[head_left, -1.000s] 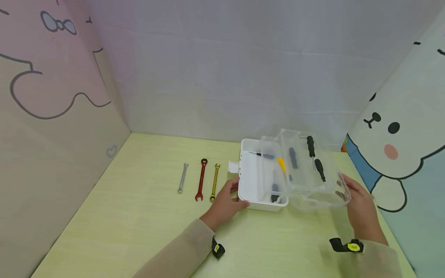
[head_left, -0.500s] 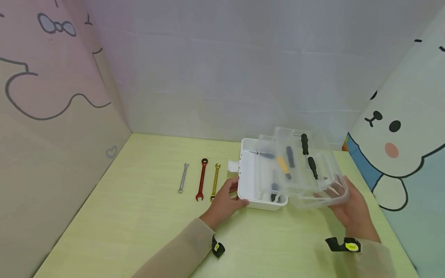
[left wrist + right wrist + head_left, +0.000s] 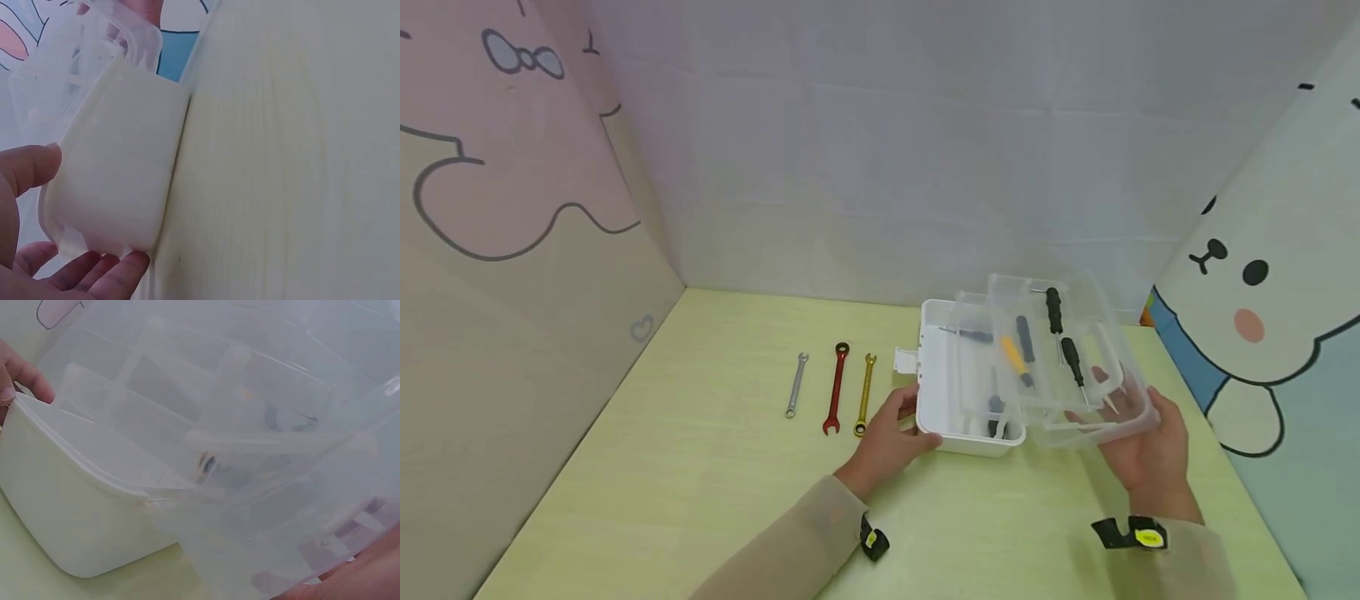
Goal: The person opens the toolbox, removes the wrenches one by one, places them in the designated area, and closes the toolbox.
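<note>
My left hand (image 3: 889,435) grips the near left corner of a white toolbox (image 3: 973,445), thumb on the rim and fingers at the side wall in the left wrist view. The box stands open on the table. My right hand (image 3: 1150,454) holds the clear plastic lid (image 3: 1086,435) at its near right end, fingers showing through the plastic. Clear trays (image 3: 1011,408) hang stepped out between base and lid. Black-handled screwdrivers (image 3: 1071,360) and a yellow-handled screwdriver (image 3: 1015,358) lie in or behind them. More dark-handled tools show through the plastic over the base.
Left of the toolbox, a silver wrench (image 3: 796,385), a red wrench (image 3: 836,388) and a gold wrench (image 3: 866,393) lie side by side on the pale table (image 3: 700,433). A white cloth wall (image 3: 865,167) stands behind; printed panels flank both sides.
The right hand has moved left, its fingers farther under the lid. The lid and trays have swung slightly left with their screwdrivers. The left hand stays at the box corner.
</note>
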A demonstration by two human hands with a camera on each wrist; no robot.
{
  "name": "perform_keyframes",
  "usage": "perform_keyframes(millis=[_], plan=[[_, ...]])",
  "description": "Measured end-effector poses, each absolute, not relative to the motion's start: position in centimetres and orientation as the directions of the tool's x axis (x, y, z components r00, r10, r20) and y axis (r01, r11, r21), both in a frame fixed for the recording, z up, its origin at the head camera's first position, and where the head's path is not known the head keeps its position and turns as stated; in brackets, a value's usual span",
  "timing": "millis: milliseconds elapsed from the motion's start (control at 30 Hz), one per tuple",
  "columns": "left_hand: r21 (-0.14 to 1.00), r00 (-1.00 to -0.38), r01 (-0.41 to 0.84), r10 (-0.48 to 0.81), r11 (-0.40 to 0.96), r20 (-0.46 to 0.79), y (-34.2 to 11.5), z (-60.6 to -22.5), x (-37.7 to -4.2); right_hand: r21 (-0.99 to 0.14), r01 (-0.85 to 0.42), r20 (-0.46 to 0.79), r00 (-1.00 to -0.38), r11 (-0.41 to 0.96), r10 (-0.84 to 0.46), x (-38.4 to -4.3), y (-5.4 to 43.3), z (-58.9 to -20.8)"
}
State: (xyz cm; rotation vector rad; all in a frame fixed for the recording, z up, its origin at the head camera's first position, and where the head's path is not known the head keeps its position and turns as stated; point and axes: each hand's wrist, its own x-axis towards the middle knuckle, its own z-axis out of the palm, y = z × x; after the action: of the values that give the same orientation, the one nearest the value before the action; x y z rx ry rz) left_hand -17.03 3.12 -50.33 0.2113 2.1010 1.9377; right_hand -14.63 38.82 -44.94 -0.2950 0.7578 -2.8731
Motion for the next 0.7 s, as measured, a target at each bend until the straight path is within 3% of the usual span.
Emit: perform_keyframes(millis=[300,567,700], plan=[[0.994,-0.954,-0.077,0.284,0.078,-0.096,3.5,-50.3,-16.9,-0.348,0.143,0.175,-0.961,-0.927,-0.214,-14.8,37.8,-46.3],[0.993,-0.958,-0.079,0.270,0.087,-0.099,3.5,-50.2,-16.8,-0.402,0.146,0.115,-0.971,-0.904,-0.208,-14.6,37.7,-46.8],[0.995,-0.957,-0.074,0.276,0.073,-0.092,3.6,-50.2,-16.7,-0.351,0.166,0.176,-0.955,-0.922,-0.239,-14.7,37.7,-47.2]])
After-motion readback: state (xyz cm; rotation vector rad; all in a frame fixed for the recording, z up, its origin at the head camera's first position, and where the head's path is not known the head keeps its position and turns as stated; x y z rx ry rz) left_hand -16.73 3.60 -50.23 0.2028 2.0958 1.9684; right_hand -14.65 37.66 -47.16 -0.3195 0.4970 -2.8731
